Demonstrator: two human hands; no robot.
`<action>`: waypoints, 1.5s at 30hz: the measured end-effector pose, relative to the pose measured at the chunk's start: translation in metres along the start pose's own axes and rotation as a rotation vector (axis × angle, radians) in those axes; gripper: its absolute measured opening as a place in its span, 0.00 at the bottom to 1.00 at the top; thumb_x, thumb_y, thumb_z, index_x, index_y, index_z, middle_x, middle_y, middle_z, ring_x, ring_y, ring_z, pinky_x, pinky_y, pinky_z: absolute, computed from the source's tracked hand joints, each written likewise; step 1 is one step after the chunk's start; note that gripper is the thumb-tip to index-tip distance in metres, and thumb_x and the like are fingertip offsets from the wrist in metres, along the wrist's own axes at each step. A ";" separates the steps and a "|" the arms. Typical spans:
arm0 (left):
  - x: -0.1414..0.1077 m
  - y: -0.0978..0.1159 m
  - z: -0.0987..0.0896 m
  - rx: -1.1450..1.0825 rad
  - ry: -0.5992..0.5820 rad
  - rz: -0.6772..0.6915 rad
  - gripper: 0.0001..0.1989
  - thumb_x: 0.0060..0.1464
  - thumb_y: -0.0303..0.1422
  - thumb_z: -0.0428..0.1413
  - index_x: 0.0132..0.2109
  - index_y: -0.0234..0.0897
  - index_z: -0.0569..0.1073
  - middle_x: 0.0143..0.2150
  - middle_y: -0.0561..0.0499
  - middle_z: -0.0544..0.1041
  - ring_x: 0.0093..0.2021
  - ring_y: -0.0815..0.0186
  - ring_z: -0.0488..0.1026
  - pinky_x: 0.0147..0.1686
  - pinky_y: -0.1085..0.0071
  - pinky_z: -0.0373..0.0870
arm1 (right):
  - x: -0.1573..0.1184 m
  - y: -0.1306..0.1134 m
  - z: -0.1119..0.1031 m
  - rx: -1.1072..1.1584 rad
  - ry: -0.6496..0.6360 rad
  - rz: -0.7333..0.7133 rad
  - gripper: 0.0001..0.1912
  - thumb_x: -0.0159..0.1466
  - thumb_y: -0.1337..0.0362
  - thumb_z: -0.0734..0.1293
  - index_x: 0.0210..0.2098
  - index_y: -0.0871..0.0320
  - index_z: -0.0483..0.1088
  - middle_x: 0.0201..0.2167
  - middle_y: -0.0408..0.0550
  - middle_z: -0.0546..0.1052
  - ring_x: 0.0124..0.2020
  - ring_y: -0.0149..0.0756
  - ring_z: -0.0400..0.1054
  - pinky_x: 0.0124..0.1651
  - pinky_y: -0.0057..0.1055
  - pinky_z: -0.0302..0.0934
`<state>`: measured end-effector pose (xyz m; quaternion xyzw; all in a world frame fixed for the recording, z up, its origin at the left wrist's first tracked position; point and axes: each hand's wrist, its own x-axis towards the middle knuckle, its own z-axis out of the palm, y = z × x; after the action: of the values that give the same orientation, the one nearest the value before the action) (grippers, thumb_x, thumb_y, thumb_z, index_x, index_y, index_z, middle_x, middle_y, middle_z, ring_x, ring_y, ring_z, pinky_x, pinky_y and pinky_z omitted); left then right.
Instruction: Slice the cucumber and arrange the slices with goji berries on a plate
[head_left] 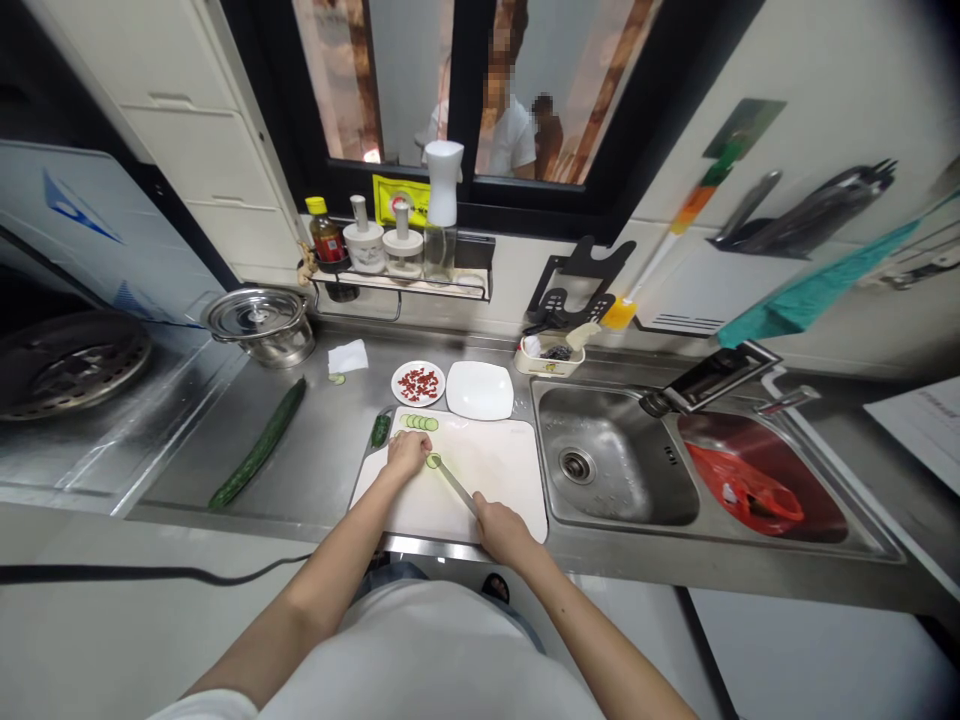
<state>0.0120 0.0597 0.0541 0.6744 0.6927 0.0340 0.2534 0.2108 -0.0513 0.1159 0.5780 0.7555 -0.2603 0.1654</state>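
My right hand (501, 528) grips the handle of a kitchen knife (459, 490), its blade angled up and left across the white cutting board (502, 470). At the knife's tip lies a round cucumber slice (433, 461). My left hand (409, 453) is closed, fingers curled just left of that slice; whatever they hold is hidden. Above the left hand, overlapping cucumber slices (418, 423) form a row on the board. A short cucumber end piece (380, 431) rests at the board's upper left corner.
A whole cucumber (259, 443) lies on the steel counter at left. Behind the board stand a plate of chopped red pieces (418, 384) and a white square plate (480, 390). A lidded pot (261, 325) is back left. The double sink (615, 455) adjoins the board's right.
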 end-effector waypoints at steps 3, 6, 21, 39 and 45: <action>0.001 0.000 0.000 -0.007 -0.013 0.000 0.09 0.50 0.29 0.54 0.37 0.42 0.78 0.40 0.49 0.78 0.45 0.62 0.70 0.43 0.70 0.62 | 0.000 -0.004 -0.005 -0.001 -0.003 -0.001 0.15 0.64 0.71 0.52 0.49 0.60 0.60 0.39 0.57 0.75 0.38 0.41 0.71 0.33 0.30 0.53; 0.002 -0.001 0.001 0.000 -0.021 -0.004 0.09 0.50 0.30 0.54 0.37 0.42 0.78 0.40 0.49 0.78 0.45 0.62 0.70 0.43 0.70 0.62 | -0.001 -0.007 -0.008 0.004 -0.009 0.011 0.16 0.64 0.72 0.52 0.49 0.59 0.59 0.40 0.57 0.75 0.39 0.40 0.70 0.34 0.30 0.53; 0.001 0.000 0.001 0.005 -0.010 -0.016 0.08 0.50 0.30 0.55 0.37 0.43 0.77 0.40 0.50 0.78 0.46 0.62 0.70 0.44 0.70 0.62 | -0.003 -0.005 -0.006 0.009 -0.022 0.015 0.16 0.63 0.72 0.53 0.49 0.59 0.59 0.41 0.57 0.75 0.39 0.41 0.70 0.33 0.30 0.53; 0.003 -0.001 0.002 0.011 -0.020 -0.020 0.08 0.51 0.31 0.54 0.37 0.43 0.77 0.41 0.49 0.78 0.46 0.61 0.70 0.44 0.69 0.62 | 0.002 -0.005 -0.008 0.001 -0.029 0.008 0.18 0.62 0.73 0.53 0.50 0.60 0.60 0.40 0.57 0.75 0.38 0.41 0.70 0.32 0.29 0.52; 0.004 0.000 0.004 0.021 -0.021 -0.023 0.07 0.51 0.32 0.55 0.37 0.43 0.77 0.41 0.49 0.78 0.47 0.61 0.70 0.46 0.69 0.62 | 0.001 -0.008 -0.012 0.006 -0.033 0.018 0.18 0.62 0.74 0.53 0.50 0.60 0.60 0.41 0.57 0.75 0.39 0.41 0.71 0.32 0.30 0.54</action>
<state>0.0133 0.0622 0.0497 0.6693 0.6981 0.0167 0.2538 0.2033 -0.0446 0.1268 0.5808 0.7468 -0.2706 0.1781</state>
